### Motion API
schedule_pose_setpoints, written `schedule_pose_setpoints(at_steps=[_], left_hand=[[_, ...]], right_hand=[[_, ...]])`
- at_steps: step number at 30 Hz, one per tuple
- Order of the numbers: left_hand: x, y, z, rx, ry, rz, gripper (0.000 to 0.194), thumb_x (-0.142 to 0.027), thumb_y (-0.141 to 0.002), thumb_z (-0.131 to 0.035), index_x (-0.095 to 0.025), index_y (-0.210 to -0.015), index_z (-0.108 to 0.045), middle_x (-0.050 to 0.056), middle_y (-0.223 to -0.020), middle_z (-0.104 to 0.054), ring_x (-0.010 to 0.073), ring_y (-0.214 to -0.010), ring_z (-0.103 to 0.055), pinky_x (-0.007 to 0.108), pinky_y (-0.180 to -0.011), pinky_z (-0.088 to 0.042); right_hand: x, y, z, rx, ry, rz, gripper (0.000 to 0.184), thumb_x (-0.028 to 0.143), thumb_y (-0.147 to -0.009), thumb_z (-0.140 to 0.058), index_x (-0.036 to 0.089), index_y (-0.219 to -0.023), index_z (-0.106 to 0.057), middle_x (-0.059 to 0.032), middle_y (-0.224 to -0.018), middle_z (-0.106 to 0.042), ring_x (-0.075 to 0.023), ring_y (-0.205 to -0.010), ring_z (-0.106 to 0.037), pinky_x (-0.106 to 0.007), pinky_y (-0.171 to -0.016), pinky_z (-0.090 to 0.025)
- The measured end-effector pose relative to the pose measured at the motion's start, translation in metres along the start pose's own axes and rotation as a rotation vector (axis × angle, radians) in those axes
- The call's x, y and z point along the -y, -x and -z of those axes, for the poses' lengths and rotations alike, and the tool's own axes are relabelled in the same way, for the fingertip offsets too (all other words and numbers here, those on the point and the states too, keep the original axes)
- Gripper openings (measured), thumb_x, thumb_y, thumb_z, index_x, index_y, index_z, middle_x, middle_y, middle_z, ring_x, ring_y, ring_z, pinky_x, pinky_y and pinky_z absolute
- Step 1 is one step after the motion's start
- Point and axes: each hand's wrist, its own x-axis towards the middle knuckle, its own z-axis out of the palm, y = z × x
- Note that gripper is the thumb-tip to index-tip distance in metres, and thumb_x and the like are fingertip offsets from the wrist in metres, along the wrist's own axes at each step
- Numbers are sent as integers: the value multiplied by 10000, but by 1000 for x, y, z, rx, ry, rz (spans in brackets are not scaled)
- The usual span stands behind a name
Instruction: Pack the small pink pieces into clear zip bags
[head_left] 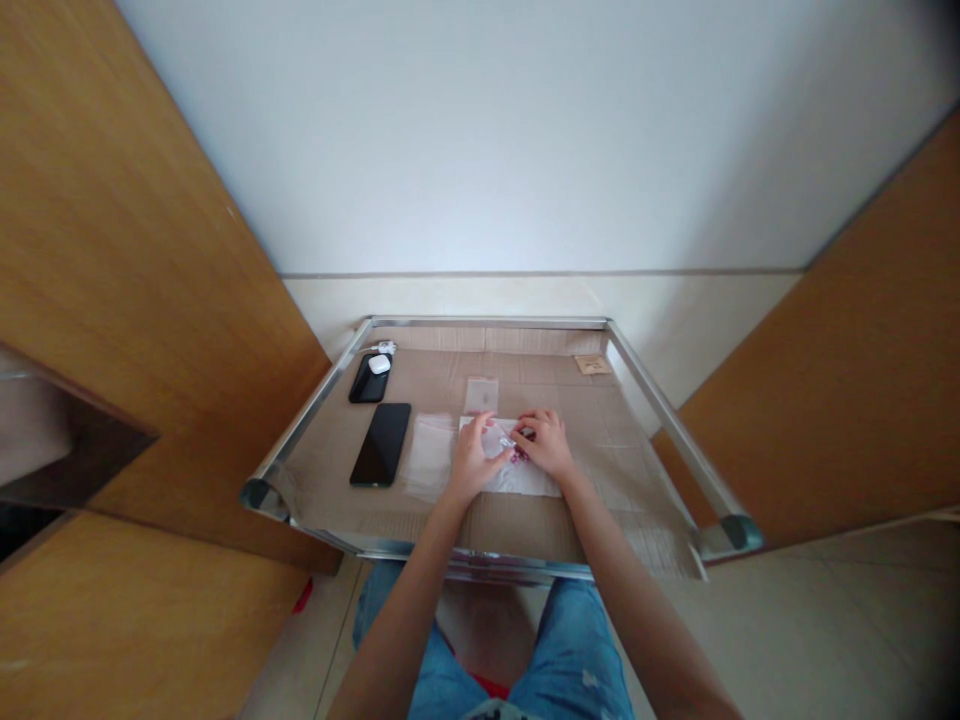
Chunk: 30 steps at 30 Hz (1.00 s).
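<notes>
My left hand is curled over a white sheet, with a small clear plastic bag between its thumb and fingers. My right hand comes in from the other side, its fingers bent and closed on small dark red beads. Whether the beads are strung together cannot be made out. The beads lie at the bag's right side, partly covered by the right fingers. Left of the hands is a stack of clear plastic sleeves, and beyond them lies another small clear bag.
A large black phone lies on the cardboard-covered table. Behind it, a white earphone case rests on a smaller phone, near a white charger. A brown paper packet is at the back right. Metal rails edge the table.
</notes>
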Motion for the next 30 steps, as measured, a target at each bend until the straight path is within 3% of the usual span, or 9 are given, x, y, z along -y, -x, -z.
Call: schedule_pose_setpoints(at_steps=[30], left_hand=[[-3,-2,1,-121,145,76,585,-274,-653,-703,-216,-1174,-444,43,-1050,-576,170,-928,-548,348,-875,-431]], right_hand=[[4,1,2,35,-21,20,97,328,-743,-637,254,-754,-697,-45,-1005,-628,-231,-994,-456,-364,-843,-305]])
